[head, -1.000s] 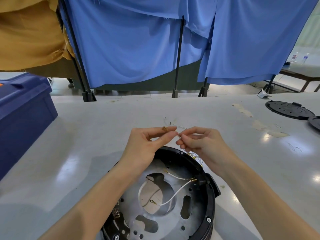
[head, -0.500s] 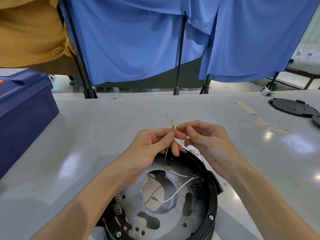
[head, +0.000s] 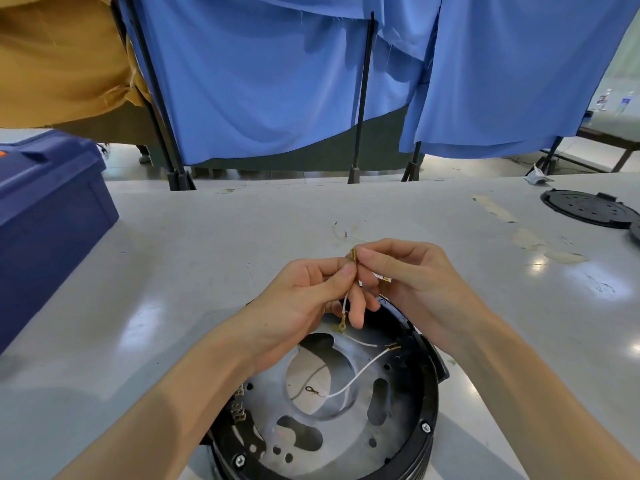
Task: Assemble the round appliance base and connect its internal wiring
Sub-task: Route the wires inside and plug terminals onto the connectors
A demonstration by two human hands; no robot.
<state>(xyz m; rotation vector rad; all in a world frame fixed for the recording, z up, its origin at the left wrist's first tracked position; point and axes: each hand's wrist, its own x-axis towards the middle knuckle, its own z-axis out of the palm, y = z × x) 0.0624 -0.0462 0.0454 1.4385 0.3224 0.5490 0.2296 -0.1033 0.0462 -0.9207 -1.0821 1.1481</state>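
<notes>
The round black plastic appliance base (head: pixel 428 427), with a grey metal plate inside, stands on the pale grey counter (head: pixel 225 237) at the near edge. Above its far rim, the left hand (head: pixel 304 299) pinches a thin white wire (head: pixel 346 301) that hangs down to a ring terminal. The right hand (head: pixel 415 282) pinches the wire's brass connector (head: pixel 353 255) at the top. A longer white wire (head: pixel 360 379) lies inside the base. A dark blue plastic box (head: pixel 45 209) stands far left, and a flat black round cover (head: pixel 588 209) lies far right.
</notes>
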